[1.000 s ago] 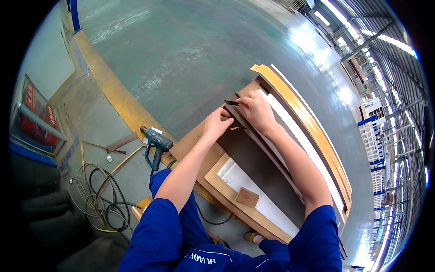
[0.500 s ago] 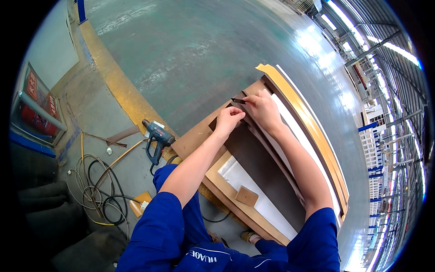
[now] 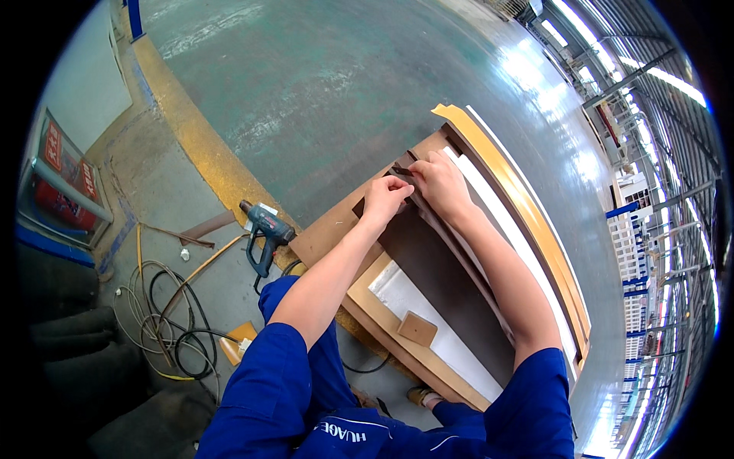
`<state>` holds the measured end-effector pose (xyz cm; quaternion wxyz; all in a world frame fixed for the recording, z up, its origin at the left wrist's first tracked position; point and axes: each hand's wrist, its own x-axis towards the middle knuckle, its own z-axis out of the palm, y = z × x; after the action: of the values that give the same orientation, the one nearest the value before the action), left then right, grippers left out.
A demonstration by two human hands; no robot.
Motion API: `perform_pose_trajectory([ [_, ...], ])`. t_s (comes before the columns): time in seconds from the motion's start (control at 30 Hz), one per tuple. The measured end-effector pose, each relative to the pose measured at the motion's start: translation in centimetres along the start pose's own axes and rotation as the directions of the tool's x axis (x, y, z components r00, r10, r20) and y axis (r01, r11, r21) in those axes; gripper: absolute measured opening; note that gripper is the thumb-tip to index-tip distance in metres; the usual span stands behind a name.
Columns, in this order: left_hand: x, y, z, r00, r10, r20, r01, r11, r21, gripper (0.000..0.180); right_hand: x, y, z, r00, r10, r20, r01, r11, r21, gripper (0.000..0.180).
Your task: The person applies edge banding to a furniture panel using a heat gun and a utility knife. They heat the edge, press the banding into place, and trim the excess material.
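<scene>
My right hand (image 3: pixel 443 186) pinches a small dark flat piece (image 3: pixel 403 171), perhaps a blade, over the far end of a long dark brown panel (image 3: pixel 440 279). Close beside it, my left hand (image 3: pixel 384 202) has thumb and forefinger pressed together; what they grip, if anything, is too small to make out. A narrow brown strip (image 3: pixel 469 266) runs along the panel's right edge under my right forearm. The panel lies on a cardboard-topped bench (image 3: pixel 325 239). A small square brown block (image 3: pixel 417 329) rests on a white sheet (image 3: pixel 390 284) left of the panel.
Long yellow (image 3: pixel 527 195) and white strips lie along the bench's right side. A blue heat gun (image 3: pixel 267 236) stands by its left corner. Coiled cables (image 3: pixel 164 325) lie on the floor at left, near a red-lettered cabinet (image 3: pixel 65 180). Beyond the bench is green floor (image 3: pixel 306 92).
My right hand has shifted slightly to the left and down with the dark piece, nearer to my left hand. The left hand has barely moved.
</scene>
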<state>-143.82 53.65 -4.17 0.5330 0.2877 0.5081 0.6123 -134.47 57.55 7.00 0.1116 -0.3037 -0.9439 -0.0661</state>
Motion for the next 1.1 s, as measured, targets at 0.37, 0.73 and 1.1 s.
perform_pose_trajectory([
  [0.37,-0.5,0.8,0.1,1.0,0.006,-0.007,-0.006,0.999,0.036,0.013,1.2,-0.6,0.2,0.997,0.008,0.073,-0.001,0.996,-0.095,0.013],
  [0.73,-0.3,0.6,0.0,0.999,0.042,-0.032,-0.04,0.998,0.057,0.012,2.0,-1.2,-0.3,0.986,0.033,0.164,-0.014,0.993,-0.115,0.013],
  [1.1,-0.3,0.7,0.0,0.998,0.061,-0.028,-0.059,0.996,0.072,0.009,0.9,-0.3,0.2,0.991,0.048,0.122,-0.043,0.998,-0.044,0.008],
])
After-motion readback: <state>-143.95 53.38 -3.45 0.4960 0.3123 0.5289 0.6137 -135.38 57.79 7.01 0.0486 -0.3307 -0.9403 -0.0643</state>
